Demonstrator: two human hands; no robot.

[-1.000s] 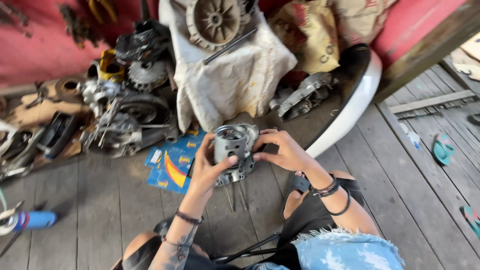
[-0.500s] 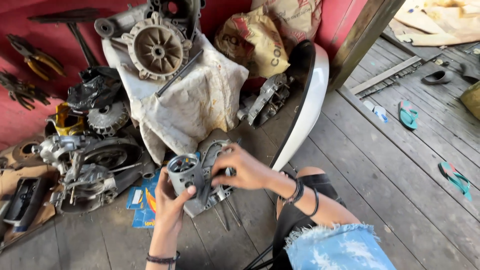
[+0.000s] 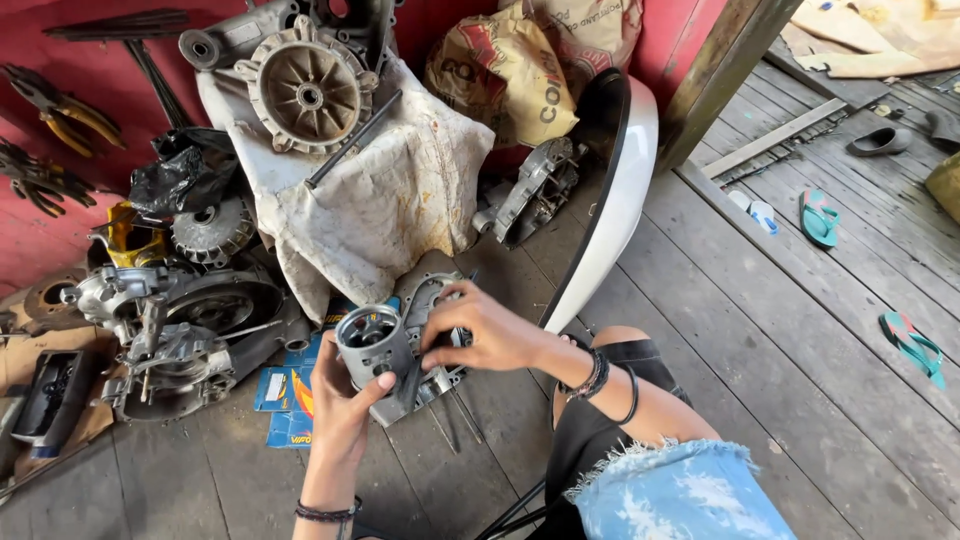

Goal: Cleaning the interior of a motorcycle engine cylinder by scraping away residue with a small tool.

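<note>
both hands point(image 3: 420, 370) grip a grey engine cylinder point(image 3: 372, 345) over wooden floor point(image 3: 760, 330)

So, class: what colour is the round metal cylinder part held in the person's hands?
Silver-grey metal cylinder part, clearest in the head view.

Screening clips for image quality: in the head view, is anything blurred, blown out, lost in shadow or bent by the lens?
Head view: even daylight and sharp focus on the left hand, right hand and grey engine cylinder they hold; no motion blur. The white panel is bright but keeps its edges. Floor planks fan outward, showing wide-angle distortion. Shadows are soft; only gaps among the engine parts go dark.
</note>
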